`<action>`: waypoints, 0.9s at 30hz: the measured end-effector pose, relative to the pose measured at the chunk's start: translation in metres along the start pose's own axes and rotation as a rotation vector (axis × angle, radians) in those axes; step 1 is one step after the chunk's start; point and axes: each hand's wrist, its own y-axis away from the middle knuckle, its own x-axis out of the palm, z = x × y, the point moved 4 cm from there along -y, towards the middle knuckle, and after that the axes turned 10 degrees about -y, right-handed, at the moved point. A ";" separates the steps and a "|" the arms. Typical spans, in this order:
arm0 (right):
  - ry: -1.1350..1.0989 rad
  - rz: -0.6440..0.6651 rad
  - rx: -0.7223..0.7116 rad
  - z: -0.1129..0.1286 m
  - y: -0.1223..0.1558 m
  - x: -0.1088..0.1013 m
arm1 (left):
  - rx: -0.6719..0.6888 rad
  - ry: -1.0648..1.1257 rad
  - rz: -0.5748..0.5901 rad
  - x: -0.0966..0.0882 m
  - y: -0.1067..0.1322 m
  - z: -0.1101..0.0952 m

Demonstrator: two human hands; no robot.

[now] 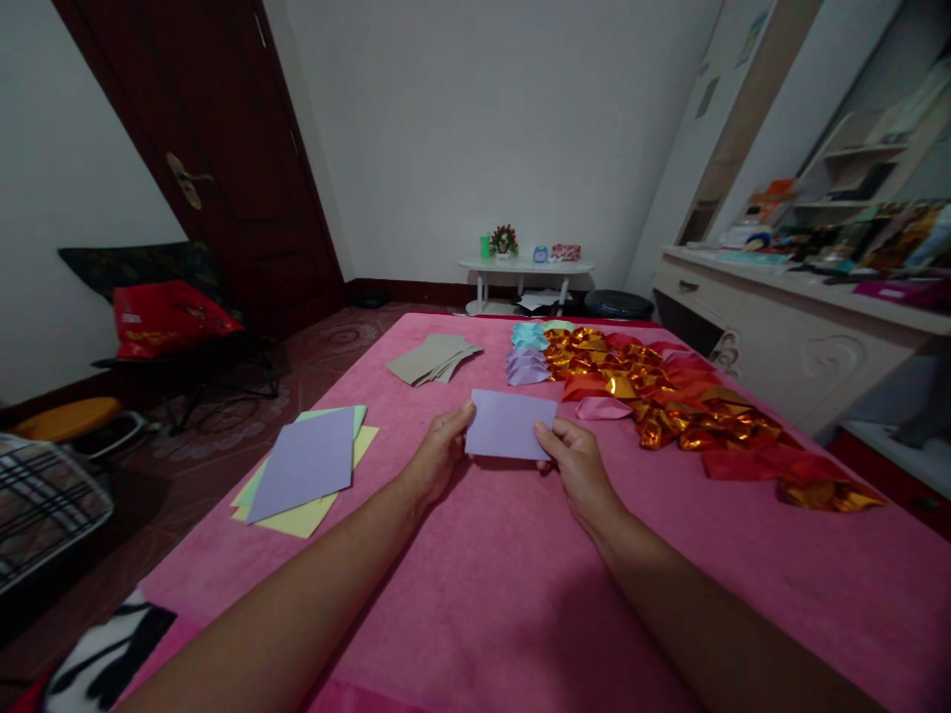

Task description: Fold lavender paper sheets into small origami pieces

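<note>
A small lilac sheet of paper point(508, 424) is held up in front of me over the pink cloth. My left hand point(444, 448) pinches its left edge, and my right hand point(572, 454) grips its right side with the thumb on top. To the left lies a pile of larger sheets, with a lilac sheet point(308, 465) over a yellow sheet point(312, 517) and a green one. Beyond my hands are fanned grey-beige sheets point(432, 358). Folded lilac papers point(527, 365), light-blue folded papers point(529, 335) and shiny gold folded papers point(669, 421) sit at the right, among red and pink ones.
The pink cloth point(461, 594) covers the surface under my arms. A white side table point(527, 265) with a small flower pot stands against the far wall. On the right is a cluttered white dresser point(794, 307). A chair with a red bag point(170, 317) stands at the left.
</note>
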 end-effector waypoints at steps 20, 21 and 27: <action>-0.020 0.023 0.029 0.002 0.002 0.003 | 0.044 -0.023 -0.144 -0.008 -0.003 0.002; -0.015 0.017 0.022 0.002 0.002 0.003 | 0.055 -0.026 -0.154 -0.008 -0.003 0.002; 0.015 0.007 -0.006 0.003 0.001 0.002 | 0.164 -0.173 -0.189 -0.006 0.001 -0.004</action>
